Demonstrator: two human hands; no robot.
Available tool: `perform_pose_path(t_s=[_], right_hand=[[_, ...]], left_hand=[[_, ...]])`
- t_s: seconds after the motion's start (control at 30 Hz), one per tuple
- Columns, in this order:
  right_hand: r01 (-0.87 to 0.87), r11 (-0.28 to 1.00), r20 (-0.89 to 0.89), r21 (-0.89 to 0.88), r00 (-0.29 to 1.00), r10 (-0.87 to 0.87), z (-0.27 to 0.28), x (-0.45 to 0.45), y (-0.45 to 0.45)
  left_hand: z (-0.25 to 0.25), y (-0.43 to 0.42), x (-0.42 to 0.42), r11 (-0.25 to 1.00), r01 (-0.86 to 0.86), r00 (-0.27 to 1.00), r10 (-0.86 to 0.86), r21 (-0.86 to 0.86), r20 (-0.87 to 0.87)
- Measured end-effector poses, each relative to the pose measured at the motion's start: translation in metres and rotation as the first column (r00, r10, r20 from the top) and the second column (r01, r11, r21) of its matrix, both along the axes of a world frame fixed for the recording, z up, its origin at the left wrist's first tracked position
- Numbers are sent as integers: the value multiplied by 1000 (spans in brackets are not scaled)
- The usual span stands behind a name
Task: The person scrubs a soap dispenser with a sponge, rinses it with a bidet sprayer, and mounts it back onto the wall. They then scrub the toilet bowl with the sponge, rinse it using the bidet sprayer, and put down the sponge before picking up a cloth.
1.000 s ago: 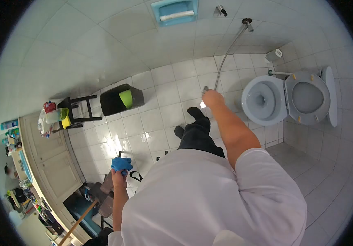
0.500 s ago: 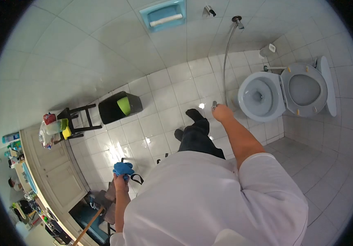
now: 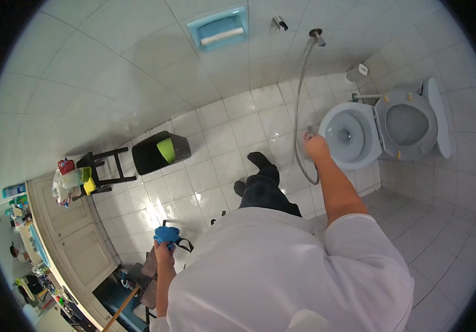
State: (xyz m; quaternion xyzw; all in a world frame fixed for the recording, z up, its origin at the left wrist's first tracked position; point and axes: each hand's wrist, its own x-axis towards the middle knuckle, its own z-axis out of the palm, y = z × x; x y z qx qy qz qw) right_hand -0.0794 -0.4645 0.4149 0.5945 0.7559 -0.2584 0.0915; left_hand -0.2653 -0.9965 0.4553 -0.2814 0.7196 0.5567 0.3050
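My right hand (image 3: 317, 147) is closed around a small metallic spray head (image 3: 310, 131), held beside the rim of the toilet bowl (image 3: 332, 148). A flexible hose (image 3: 296, 105) hangs from the wall outlet and loops below this hand. The toilet seat (image 3: 407, 126) is raised against the tank. At lower left, my left hand (image 3: 163, 252) is closed on a crumpled blue cloth-like bundle (image 3: 166, 234). A black strap (image 3: 186, 244) sticks out beside the bundle; whether it belongs to it, I cannot tell.
A black bin (image 3: 180, 149) with something green inside stands near the wall. Left of it is a dark stool (image 3: 101, 172) carrying bags and bottles. A cabinet (image 3: 86, 252) with a cluttered counter runs along the left, with a wooden handle (image 3: 120, 310) leaning nearby.
My right hand has moved right, towards the toilet bowl, with the spray head. The hose now swings into a loop under it. My left hand stays nearly still with the blue bundle.
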Motion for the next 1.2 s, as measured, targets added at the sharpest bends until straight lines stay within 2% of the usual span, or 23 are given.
perform_pose_path(t_s=[0.07, 0.1, 0.17, 0.2, 0.27, 0.33, 0.4, 0.47, 0.53, 0.6, 0.7, 0.73, 0.8, 0.87, 0.93, 0.97, 1.0, 1.03, 1.1, 1.17, 1.2], right_hand=[[118, 992, -111, -49, 986, -123, 10, -2, 17], [107, 993, -114, -43, 987, -112, 13, -9, 19], [-128, 991, -101, -24, 987, 125, 37, -29, 9], [-139, 990, -100, -20, 986, 136, 39, -36, 12], [-24, 993, -232, 115, 971, 50, 44, -58, 30], [97, 988, -354, 124, 934, -48, 55, -75, 61], [209, 974, -642, -87, 736, -215, 73, -93, 93], [288, 944, -877, -159, 397, -269, 92, -118, 121], [352, 930, -979, -104, 127, -157, 124, -144, 138], [358, 919, -985, -167, -104, -138, 133, -172, 170], [380, 920, -995, -95, -66, -76, 156, -210, 188], [371, 923, -995, -99, -60, -82, 155, -219, 194], [333, 939, -995, -86, -81, -62, 150, -233, 204], [316, 944, -993, -99, -93, -73, 146, -245, 209], [306, 946, -991, -110, -108, -81, 146, -250, 211], [244, 966, -995, -91, 20, -99, 150, -248, 210], [179, 981, -984, -77, 146, -104, 153, -245, 209], [177, 981, -984, -75, 147, -102, 150, -239, 209], [-9, 999, -843, 44, 536, 42, 131, -221, 210], [-83, 996, -780, 16, 622, 65, 112, -202, 201], [-89, 996, -779, 20, 624, 72, 104, -195, 196]], left_hand=[[4, 9, 1, 1000, -17, 1000, 17, -2, -3], [6, 16, 3, 998, -60, 998, 60, 4, -31], [6, 21, 9, 993, -115, 992, 115, 9, -50], [6, 22, 10, 992, -127, 991, 126, -11, -36], [0, 25, 9, 988, -152, 988, 151, -19, -29], [-7, 22, 10, 987, -158, 987, 158, -8, -33], [4, 32, 11, 976, -216, 975, 216, 2, -47], [8, 36, 15, 962, -270, 960, 272, 46, -71], [-10, 21, 22, 952, -300, 948, 304, 53, -95], [18, 47, 30, 939, -338, 933, 344, 69, -105], [25, 54, 44, 901, -429, 894, 434, 66, -111], [-42, -5, 63, 975, -201, 919, 220, 92, -326], [-33, 0, 72, 973, -219, 930, 230, 70, -288], [-1, 27, 76, 971, -235, 938, 240, 51, -251], [38, 65, 66, 928, -369, 927, 363, -55, -98], [34, 63, 68, 926, -373, 925, 367, -58, -96], [24, 58, 70, 897, -441, 894, 439, -5, -94], [19, 56, 70, 862, -505, 857, 507, 50, -87], [18, 66, 66, 862, -496, 859, 505, 105, -82], [18, 77, 64, 857, -492, 859, 507, 156, -75], [18, 82, 63, 859, -484, 865, 498, 169, -57]])
